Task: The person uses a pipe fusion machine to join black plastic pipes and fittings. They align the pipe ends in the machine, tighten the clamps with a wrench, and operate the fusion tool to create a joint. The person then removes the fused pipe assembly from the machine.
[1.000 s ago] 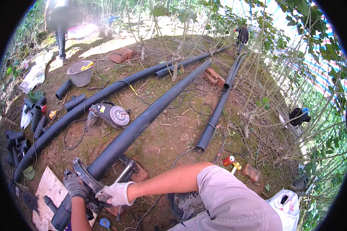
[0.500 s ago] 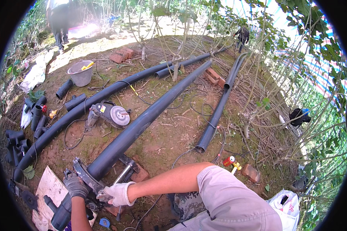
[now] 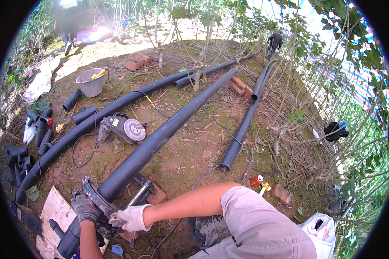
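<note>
A long black pipe (image 3: 160, 138) runs from near my hands up toward the far middle, its near end held in a metal pipe clamp (image 3: 94, 195). My left hand (image 3: 85, 208), in a dark grey glove, closes on the clamp's left side, fingers curled at its top. In a pale glove, my right hand (image 3: 135, 217) grips the clamp's right side by a metal part; its fingertips are partly hidden. Below the left hand lies a short black pipe fitting (image 3: 69, 242) with a side branch. A metal rod (image 3: 139, 194) of the clamp frame extends to the right.
An angle grinder (image 3: 124, 127) lies left of the long pipe. Beyond it are another black pipe (image 3: 129, 98) and a grey bucket (image 3: 90, 83). Black fittings (image 3: 19, 162) pile up at left. Bricks (image 3: 282, 194), a red can (image 3: 256, 181) and a hammer (image 3: 264, 188) lie at right.
Both my hands hold the same place on the clamp. A person at the upper left has shifted their legs, and the distant person at the upper right has moved slightly.
</note>
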{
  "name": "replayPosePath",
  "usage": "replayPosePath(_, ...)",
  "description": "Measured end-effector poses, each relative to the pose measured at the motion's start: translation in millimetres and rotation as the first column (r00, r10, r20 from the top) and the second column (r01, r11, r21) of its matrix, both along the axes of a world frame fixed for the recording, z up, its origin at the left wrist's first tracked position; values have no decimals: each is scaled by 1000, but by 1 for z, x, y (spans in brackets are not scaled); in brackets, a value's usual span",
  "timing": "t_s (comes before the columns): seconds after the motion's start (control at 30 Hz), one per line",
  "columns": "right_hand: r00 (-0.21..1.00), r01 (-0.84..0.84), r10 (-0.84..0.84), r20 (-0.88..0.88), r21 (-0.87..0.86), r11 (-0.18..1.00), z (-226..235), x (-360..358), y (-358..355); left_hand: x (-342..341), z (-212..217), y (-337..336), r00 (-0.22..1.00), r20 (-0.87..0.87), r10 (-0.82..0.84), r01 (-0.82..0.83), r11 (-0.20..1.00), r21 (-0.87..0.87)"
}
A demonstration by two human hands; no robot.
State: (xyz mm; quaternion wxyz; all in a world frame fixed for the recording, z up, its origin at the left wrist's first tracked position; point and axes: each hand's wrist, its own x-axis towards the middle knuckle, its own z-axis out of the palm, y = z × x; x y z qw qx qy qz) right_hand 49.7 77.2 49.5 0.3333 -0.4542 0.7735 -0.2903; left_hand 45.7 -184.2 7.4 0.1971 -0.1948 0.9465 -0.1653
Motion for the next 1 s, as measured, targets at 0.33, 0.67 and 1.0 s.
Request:
replayPosePath(0.33, 1000, 10, -10, 22, -21, 1000, -2, 0, 0, 1, 14, 10, 999, 39, 12, -13, 1000, 14)
replayPosePath(0.67, 1000, 4, -3, 20, -43, 999, 6, 1, 3, 1, 8, 5, 1000, 17, 3, -3, 1000, 29)
replayPosePath(1.0, 1000, -8, 8, 4, -13, 1000, 1, 0, 2, 2, 17, 11, 1000, 28, -2, 2, 1000, 30)
